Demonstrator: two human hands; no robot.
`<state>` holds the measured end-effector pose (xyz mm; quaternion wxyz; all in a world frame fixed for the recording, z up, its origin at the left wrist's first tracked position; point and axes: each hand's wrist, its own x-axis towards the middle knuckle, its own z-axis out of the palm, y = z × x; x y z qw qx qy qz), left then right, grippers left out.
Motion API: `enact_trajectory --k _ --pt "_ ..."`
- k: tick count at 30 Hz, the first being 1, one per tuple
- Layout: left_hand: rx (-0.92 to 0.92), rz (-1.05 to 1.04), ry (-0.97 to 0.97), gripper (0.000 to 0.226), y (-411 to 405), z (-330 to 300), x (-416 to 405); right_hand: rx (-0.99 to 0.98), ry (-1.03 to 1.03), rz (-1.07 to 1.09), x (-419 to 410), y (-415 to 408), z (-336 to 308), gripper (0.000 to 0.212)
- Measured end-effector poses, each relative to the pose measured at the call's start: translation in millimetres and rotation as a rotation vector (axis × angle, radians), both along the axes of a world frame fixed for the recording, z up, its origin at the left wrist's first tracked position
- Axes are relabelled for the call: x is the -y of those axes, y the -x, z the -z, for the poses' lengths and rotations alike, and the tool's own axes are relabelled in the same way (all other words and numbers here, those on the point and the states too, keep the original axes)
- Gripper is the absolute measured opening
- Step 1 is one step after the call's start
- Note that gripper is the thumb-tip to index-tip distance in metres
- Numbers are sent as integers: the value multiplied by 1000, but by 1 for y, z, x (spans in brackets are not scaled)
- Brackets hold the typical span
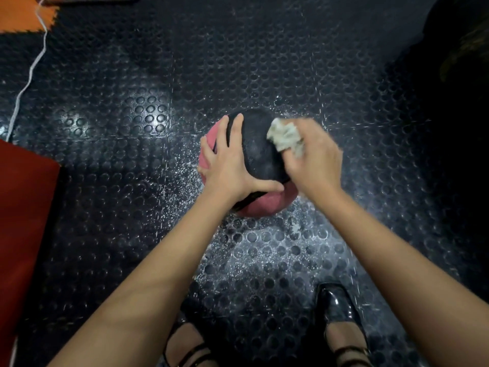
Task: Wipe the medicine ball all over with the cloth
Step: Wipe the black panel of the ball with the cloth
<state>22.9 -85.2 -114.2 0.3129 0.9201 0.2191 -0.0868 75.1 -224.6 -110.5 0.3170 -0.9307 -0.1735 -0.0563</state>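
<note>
Honestly, my left hand (229,165) only lies flat on the medicine ball (254,160) — my right hand (312,157), clutching the cloth (284,136), could roll it off across the studded floor mat (264,62).

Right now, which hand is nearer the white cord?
Left. The left hand presses the ball's left side, toward the cord at far left; the right hand grips the cloth on its right.

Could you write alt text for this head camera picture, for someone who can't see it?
Seen from above, a person's right hand rubs a crumpled pale cloth on a black and pink medicine ball while the left hand lies spread on it. The ball sits on a dark studded floor, near black shoes.
</note>
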Motion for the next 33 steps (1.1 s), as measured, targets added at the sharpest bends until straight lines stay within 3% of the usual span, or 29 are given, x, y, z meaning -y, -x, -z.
enact_trajectory --k 3,7,12,17,21,25,30,33 --pt "-2 -6 -1 148 -1 -2 4 -78 -80 163 -2 -10 -1 19" --pt "34 -34 20 145 -3 2 -1 14 -73 -35 -3 21 1 26" --pt "22 -40 19 148 -2 2 4 -102 -204 201 -2 4 5 14" --pt "32 -52 36 147 -5 3 0 -56 -145 54 1 20 6 18" --pt "9 -48 18 148 -3 0 1 -157 -250 232 4 0 11 5" --pt "27 -52 31 148 -4 2 -3 -105 -239 117 4 22 11 10" --pt "12 -48 17 148 -4 -1 1 -196 -322 305 12 0 19 11" --pt "32 -56 20 147 -3 3 -1 -164 -308 228 9 21 21 9"
